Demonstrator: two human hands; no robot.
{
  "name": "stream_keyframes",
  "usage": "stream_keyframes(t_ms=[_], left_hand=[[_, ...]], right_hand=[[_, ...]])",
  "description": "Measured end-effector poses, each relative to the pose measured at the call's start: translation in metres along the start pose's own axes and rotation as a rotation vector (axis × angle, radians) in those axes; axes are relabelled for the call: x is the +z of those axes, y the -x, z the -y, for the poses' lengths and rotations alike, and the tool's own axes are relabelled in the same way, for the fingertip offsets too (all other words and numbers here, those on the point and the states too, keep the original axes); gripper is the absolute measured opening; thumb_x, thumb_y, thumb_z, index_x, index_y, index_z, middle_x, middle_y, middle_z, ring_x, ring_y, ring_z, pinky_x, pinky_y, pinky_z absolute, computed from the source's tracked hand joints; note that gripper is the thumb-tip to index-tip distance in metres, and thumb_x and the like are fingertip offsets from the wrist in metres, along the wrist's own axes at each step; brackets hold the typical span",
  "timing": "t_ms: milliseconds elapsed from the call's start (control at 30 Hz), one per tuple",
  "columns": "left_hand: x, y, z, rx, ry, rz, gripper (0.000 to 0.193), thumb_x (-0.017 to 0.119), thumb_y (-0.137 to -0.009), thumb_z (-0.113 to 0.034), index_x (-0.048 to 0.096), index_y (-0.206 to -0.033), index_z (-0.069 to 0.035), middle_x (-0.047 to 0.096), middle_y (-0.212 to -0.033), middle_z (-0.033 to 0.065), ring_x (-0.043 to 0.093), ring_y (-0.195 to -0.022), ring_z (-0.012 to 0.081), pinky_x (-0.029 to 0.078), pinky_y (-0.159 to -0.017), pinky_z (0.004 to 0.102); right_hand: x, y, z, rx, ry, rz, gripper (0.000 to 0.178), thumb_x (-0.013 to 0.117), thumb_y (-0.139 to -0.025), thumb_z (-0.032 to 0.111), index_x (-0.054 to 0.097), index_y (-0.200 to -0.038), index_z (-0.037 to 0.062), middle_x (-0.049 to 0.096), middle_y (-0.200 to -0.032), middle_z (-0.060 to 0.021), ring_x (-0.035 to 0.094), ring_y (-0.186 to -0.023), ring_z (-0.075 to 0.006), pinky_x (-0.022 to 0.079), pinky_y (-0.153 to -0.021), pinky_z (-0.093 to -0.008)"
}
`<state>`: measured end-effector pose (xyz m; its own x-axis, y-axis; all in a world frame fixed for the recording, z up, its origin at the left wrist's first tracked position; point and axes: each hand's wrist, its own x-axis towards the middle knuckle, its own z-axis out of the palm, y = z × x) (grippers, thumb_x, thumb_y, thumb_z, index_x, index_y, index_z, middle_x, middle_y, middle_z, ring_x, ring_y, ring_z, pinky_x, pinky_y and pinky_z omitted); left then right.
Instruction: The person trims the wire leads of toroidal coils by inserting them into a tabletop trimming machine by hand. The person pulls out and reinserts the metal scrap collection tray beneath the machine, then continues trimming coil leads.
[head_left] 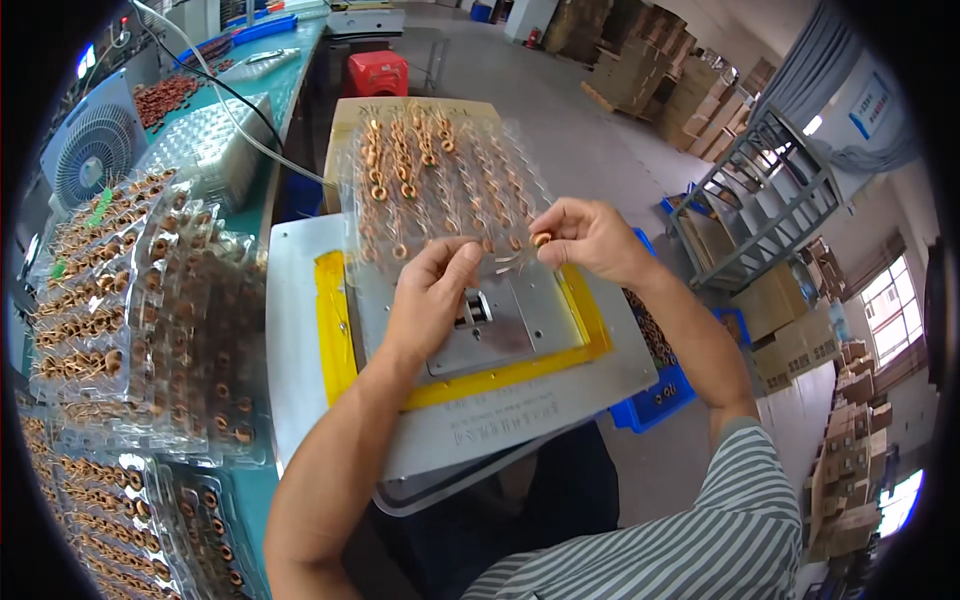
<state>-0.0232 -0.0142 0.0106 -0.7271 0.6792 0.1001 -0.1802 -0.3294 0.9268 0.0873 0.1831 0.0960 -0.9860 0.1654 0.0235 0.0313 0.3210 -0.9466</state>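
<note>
A workshop with a smooth grey floor [520, 85]; stacked brown cardboard cartons [635, 75] stand at the far side, and a grey metal-framed rack [765, 195] stands to the right. Along the left runs a long green-topped workbench [298, 62] bearing a blue-and-white fan [92, 165]. Nearer on the left rise tall piles of clear plastic trays [150, 300] filled with copper-coloured wound rings. A red plastic stool [378, 73] stands beyond the work area.

Centre: a broad pale-grey metal plate [300, 300] carries a border of yellow tape [335, 340] around a smaller, screw-fixed metal panel [500, 345]. Just beyond, a clear plastic sheet-like tray [352, 170] lies over a tan cardboard box [480, 112], its rows occupied by copper rings with wire tails [407, 188].

The right hand [600, 240] pinches a small copper-coloured ring [541, 239] between thumb and fingertips, above the tray's near right corner. The left hand [432, 295] is raised over the panel, thumb and forefinger close together; whether anything lies between them cannot be told. The two hands are apart.

Right of the plate, partly behind the right forearm, sits a blue plastic bin [640, 415] containing more small rings.
</note>
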Motion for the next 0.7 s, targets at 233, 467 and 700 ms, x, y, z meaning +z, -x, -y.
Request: stream_keyframes(t_ms=[233, 467, 700], left_hand=[[0.003, 0.005, 0.012, 0.099, -0.49, 0.35, 0.021, 0.071, -0.089, -0.02, 0.07, -0.097, -0.001, 0.067, -0.082, 0.0058, 0.059, -0.073, 0.0128, 0.049, -0.067, 0.0295], [0.006, 0.005, 0.016, 0.353, -0.77, 0.369, 0.017, 0.07, -0.085, -0.017, 0.069, -0.09, -0.001, 0.067, -0.086, 0.0157, 0.065, -0.08, 0.0326, 0.051, -0.071, 0.0376], [-0.006, -0.001, 0.012, 0.479, -0.781, 0.144, 0.016, 0.07, -0.087, -0.017, 0.07, -0.09, -0.001, 0.068, -0.078, 0.0148, 0.066, -0.069, 0.0273, 0.051, -0.064, 0.0348]], right_hand=[[0.01, 0.034, -0.034, 0.019, -0.102, 0.04, 0.023, 0.072, -0.085, 0.005, 0.062, -0.104, -0.0008, 0.066, -0.093, -0.0048, 0.062, -0.077, -0.0099, 0.052, -0.068, -0.0245], [0.019, 0.041, -0.034, 0.073, 0.108, 0.014, 0.017, 0.069, -0.086, 0.001, 0.062, -0.101, -0.0031, 0.067, -0.088, -0.0063, 0.062, -0.074, -0.0102, 0.051, -0.067, -0.0244], [0.029, 0.024, -0.035, -0.021, 0.358, -0.091, 0.015, 0.069, -0.085, 0.001, 0.064, -0.098, -0.0044, 0.069, -0.09, -0.0078, 0.063, -0.077, -0.0101, 0.052, -0.068, -0.0252]])
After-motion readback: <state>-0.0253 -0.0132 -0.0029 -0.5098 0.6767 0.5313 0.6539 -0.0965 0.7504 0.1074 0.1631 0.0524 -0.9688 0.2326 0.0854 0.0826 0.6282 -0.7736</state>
